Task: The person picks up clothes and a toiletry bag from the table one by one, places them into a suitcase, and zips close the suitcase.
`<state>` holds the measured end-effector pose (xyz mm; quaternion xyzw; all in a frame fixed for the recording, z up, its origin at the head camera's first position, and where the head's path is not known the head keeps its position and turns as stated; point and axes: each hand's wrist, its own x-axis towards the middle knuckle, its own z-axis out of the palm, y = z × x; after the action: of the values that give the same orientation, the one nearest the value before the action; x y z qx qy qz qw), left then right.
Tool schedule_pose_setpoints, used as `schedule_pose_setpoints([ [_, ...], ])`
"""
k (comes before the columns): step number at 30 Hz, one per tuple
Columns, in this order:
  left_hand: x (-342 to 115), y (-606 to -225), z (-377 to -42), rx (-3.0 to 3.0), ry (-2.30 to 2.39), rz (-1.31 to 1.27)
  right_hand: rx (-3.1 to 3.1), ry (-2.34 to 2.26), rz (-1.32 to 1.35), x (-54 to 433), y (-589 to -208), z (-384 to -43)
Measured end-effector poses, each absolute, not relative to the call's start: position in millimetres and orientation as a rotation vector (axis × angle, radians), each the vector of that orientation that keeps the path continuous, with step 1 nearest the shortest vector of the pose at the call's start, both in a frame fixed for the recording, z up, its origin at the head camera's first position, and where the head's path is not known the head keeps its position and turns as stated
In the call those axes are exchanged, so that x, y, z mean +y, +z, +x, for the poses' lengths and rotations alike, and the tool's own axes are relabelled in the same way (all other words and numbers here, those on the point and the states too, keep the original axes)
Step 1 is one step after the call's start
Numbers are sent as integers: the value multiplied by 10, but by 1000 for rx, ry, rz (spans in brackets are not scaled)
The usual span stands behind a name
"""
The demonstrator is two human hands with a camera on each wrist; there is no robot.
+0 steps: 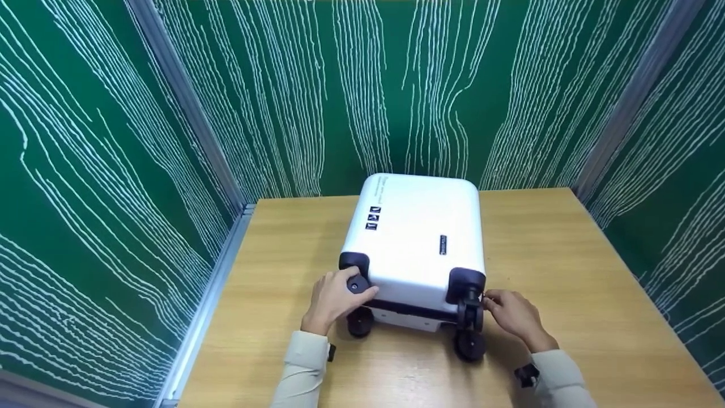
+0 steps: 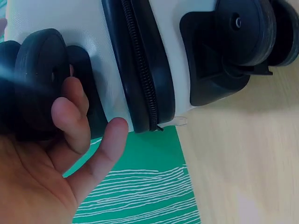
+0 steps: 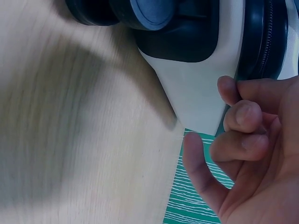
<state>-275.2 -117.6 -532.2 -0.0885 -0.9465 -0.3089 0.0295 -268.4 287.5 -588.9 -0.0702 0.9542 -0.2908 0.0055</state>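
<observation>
A white suitcase lies flat on the wooden table, its wheeled end facing me. My left hand grips the upper left caster wheel, thumb on one side and fingers over the other. In the left wrist view, the remaining fingers of that hand bend loosely beside the wheel. At the near right corner, my right hand has its fingertips pinched at the black zipper along the suitcase's side. Its fingers mostly hide the zipper pull there.
More black casters stick out from the suitcase's near end. The wooden tabletop extends to both sides. Green panels with white wavy lines surround the table at the back and sides, joined by grey metal posts.
</observation>
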Motion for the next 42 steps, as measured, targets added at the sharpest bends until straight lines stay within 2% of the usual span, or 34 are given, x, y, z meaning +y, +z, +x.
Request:
schedule_pose_setpoints([
  [10, -1183, -5302, -2679, -2946, -972, -354, 2989, -897, -215, 2918, -5903, -2757],
  [18, -1290, -5388, -2722, -2872, -1117, -643, 2989, -896, -208, 2937, -5897, -2827],
  [22, -1310, -5415, -2730, -2835, -1184, -706, 2987, -899, -198, 2948, -5892, -2846],
  [31, -1257, -5473, -2703, -2765, -1113, -671, 3009, -906, -193, 2952, -5901, -2884],
  [42, -1088, -5559, -2661, -2670, -964, -431, 3009, -925, -169, 2946, -5931, -2885],
])
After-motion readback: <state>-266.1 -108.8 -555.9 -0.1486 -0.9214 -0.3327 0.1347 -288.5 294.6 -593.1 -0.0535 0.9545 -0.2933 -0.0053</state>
